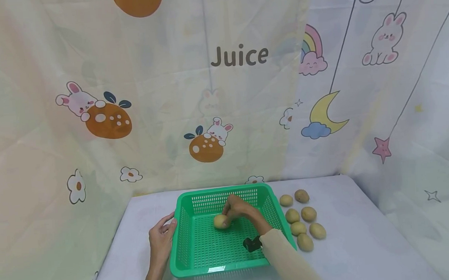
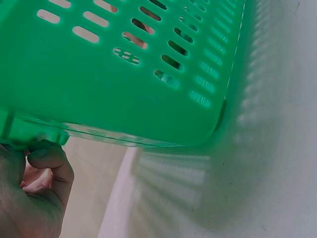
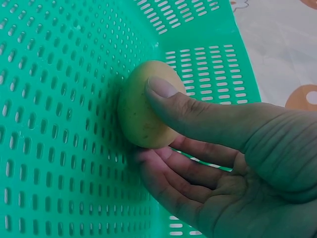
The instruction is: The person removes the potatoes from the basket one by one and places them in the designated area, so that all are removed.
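A yellowish potato (image 3: pixel 148 106) is inside the green plastic basket (image 1: pixel 206 270), close over its slotted floor. My right hand (image 1: pixel 237 209) reaches in from the right and holds that potato, the thumb on one side and the fingers curled under the other, as the right wrist view shows. At the basket's left side, my left hand (image 1: pixel 161 240) grips the rim; in the left wrist view its fingers (image 2: pixel 54 161) bend up against the rim's edge. No other potato shows in the basket.
Several potatoes (image 1: pixel 308 214) lie in a loose group on the white-covered table (image 1: pixel 367 242), just right of the basket. A printed cloth (image 1: pixel 248 155) with rabbits and oranges hangs behind the table. A black wrist camera (image 1: pixel 251 244) sits on the right wrist.
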A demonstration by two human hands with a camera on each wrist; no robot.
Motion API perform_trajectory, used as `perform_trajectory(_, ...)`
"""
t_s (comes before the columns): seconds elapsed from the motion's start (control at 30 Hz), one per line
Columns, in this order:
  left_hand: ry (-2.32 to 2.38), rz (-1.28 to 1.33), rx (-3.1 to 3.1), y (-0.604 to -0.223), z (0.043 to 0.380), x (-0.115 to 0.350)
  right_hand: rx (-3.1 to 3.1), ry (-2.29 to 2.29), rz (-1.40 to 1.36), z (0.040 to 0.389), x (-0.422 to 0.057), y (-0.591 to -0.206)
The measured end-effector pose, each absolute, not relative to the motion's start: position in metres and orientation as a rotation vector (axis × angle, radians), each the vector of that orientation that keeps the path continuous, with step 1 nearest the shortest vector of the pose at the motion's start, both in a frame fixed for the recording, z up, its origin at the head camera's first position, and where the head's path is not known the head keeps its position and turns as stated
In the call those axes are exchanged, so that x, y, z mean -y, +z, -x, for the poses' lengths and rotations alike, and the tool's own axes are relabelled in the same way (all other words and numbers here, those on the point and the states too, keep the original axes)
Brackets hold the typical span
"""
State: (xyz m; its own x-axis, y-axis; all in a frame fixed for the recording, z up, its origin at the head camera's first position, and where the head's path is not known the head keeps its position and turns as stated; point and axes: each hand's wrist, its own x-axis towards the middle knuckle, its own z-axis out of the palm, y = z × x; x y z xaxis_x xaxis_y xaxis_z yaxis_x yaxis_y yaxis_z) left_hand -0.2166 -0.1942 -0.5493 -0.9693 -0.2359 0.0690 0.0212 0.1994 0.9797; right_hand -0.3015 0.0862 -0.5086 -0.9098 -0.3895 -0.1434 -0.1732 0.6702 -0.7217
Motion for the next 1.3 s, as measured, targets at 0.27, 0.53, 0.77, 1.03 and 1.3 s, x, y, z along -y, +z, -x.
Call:
perform_trajectory(0.27,-1.849,-0.217,2.255,-0.549,0.218,0.193,-2.590,-1.091,0.430,0.302,-0.086,-0.508)
perform_trajectory(0.53,-1.857,-0.231,2.274,-0.547,0.218,0.193,-2.562,-1.104,0.471,0.306,-0.089,-0.509)
perform_trajectory(0.77,-1.848,-0.241,2.286,-0.546,0.218,0.192,-2.548,-1.123,0.471,0.302,-0.090,-0.504)
perform_trajectory(1.03,-1.814,-0.241,2.290,-0.547,0.218,0.191,-2.563,-1.104,0.524,0.306,-0.089,-0.502)
perform_trajectory(1.3,-1.807,-0.239,2.301,-0.547,0.218,0.192,-2.552,-1.127,0.553,0.305,-0.088,-0.489)
